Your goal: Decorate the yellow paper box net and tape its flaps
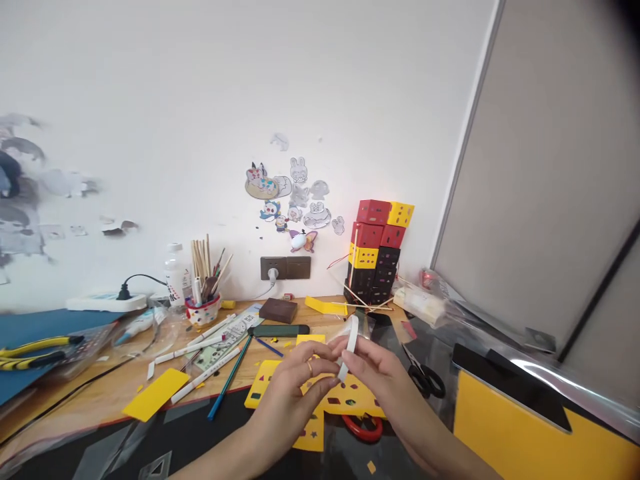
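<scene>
A narrow white roll of tape point(353, 333), seen nearly edge-on, is held up over the work area. My right hand point(383, 373) pinches it between thumb and fingers. My left hand point(300, 380), with a ring on one finger, has its thumb and fingers closed at the roll's left lower side. Below both hands lies a yellow cross-shaped card piece point(313, 423) with small shaped cut-outs backed in several colours; my hands cover part of it. Scissors with red handles point(364, 430) lie partly beneath the card.
Black-handled scissors point(425, 380) lie right of my hands, near a phone point(510, 387) on yellow card. A stack of red, yellow and black boxes point(370, 253) stands at the wall. Left are pens point(205, 377), a green cutter point(280, 330), a brush pot point(203, 311) and pliers point(40, 350).
</scene>
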`<state>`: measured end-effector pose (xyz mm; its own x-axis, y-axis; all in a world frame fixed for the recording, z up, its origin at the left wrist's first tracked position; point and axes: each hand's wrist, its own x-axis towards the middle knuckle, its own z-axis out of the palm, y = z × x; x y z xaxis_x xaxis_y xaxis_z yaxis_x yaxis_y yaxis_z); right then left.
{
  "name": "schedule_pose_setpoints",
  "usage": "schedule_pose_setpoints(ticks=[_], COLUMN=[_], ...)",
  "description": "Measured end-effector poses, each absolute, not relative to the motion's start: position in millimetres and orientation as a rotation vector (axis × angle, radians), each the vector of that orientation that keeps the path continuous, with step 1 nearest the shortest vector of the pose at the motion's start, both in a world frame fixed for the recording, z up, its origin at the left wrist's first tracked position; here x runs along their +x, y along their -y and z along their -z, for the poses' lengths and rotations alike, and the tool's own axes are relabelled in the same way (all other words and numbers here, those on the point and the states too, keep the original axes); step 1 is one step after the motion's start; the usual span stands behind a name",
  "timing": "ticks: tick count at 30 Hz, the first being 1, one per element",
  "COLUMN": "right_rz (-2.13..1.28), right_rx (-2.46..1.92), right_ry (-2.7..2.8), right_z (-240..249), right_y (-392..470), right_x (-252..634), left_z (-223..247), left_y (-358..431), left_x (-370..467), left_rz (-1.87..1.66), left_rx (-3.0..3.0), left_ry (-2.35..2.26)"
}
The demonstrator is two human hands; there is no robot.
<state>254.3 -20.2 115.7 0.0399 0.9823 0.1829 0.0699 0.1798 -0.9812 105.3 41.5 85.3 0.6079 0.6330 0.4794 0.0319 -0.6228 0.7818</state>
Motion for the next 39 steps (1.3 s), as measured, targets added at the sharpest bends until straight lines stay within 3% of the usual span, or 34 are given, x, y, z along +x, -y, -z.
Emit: schedule_pose_setpoints(ticks=[6,12,15,19,24,28,31,34,36,39], right_rz=[-1.235,-1.361,-1.409,-1.412,-1.288,-1.134,-1.03,-0.837,-0.658,-0.424], right_rx=[-0.764,-0.532,-0.513,-0.538,-0.662,-0.828,-0.995,-1.22,-1.311,-1.344], right_ry=[1.193,1.143,1.027,0.968,1.0,1.18,1.376,1.581,1.723,1.89], right_z=[-105,-107,-105,-99,-95,-92,-93,-96,-98,-95], right_y=[1,-2,-3,-4,-1,3,7,10,11,10], right_x=[257,256,261,276,290,291,284,269,258,246], left_z=[-77,-81,-88,-100,-114,-117,-120,-127,-131,-132], left_y=[-70,-79,-84,-113,-152,-154,-140,-112,-88,-61], left_x=[104,109,109,77,-7,-49,-40,0,31,69], left_rz=[-1.195,-0.58,-0.438,-0.511,-0.813,-0.844,-0.867,-0.915,-1.093,-1.16], left_rx=[1.954,1.99,2.09,2.293,2.345,2.493,2.707,2.91,2.777,2.603], left_ry=[-0.584,-0.421,-0.447,-0.804,-1.724,-1.942,-1.766,-1.186,-0.824,-0.67])
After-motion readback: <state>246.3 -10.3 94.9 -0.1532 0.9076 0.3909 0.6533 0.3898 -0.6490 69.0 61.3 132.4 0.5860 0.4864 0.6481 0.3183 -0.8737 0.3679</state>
